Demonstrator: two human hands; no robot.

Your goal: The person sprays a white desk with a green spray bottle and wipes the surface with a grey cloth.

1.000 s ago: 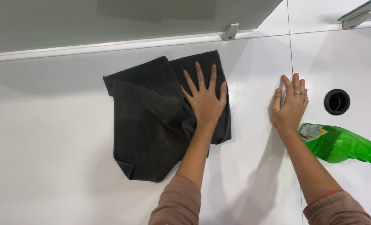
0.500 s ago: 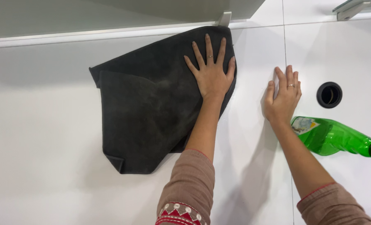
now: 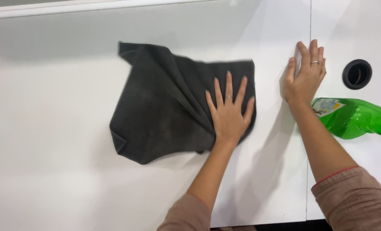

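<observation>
Two hands lie flat on a white tabletop [image 3: 49,128]; the dark grey cloth [image 3: 164,107] has slid down, away from the far rail it touched half a second ago.
Left of the cloth the white surface spreads wide. The left hand [image 3: 229,113] presses the cloth's right end, fingers spread; right of the cloth the right hand [image 3: 303,75] rests open, then a green bottle [image 3: 355,117] and a round black hole [image 3: 357,74].

A green bottle [image 3: 357,117] lies on its side at the right edge of the frame, on the white counter [image 3: 49,149]. Just above it, at upper right, sits a round black hole [image 3: 357,74]. A thin seam [image 3: 308,171] runs down the counter at right.
</observation>
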